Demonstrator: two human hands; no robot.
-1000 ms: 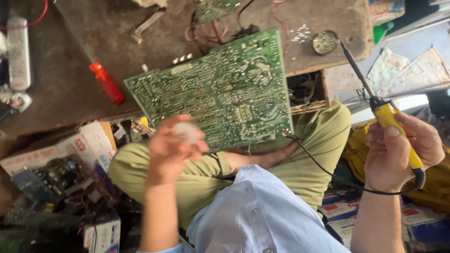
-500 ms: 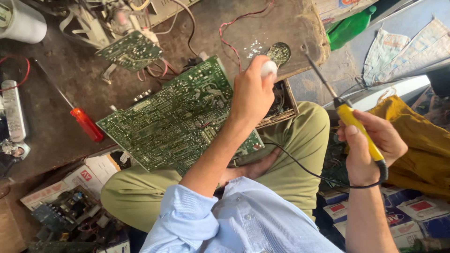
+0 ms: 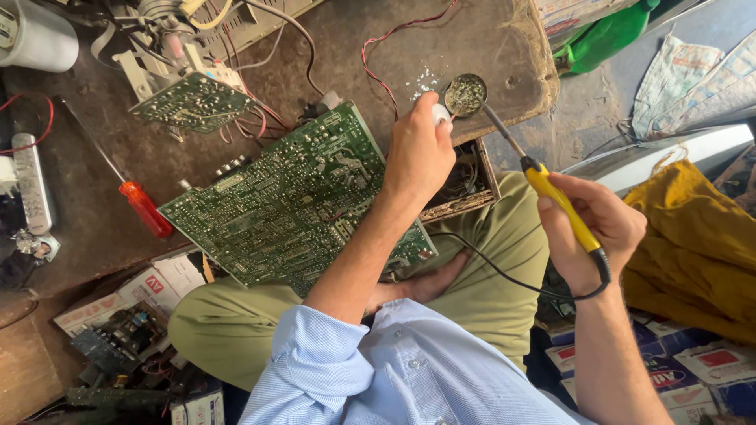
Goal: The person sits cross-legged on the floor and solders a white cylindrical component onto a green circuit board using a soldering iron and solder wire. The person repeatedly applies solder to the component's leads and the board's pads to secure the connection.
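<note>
My left hand reaches over a large green circuit board and pinches a small white object beside a round tin of dark paste on the worn wooden bench. My right hand grips a yellow-handled soldering iron; its metal tip points into the tin. A black cord trails from the iron across my lap. The board rests tilted, partly on the bench and partly on my knee.
A red-handled screwdriver lies left of the board. A smaller circuit board with wires sits at the back. A white power strip lies far left. Boxes and parts crowd the floor; yellow cloth lies right.
My left hand rose from my lap with the white object and reached forward to the tin. The soldering iron swung left until its tip met the tin.
</note>
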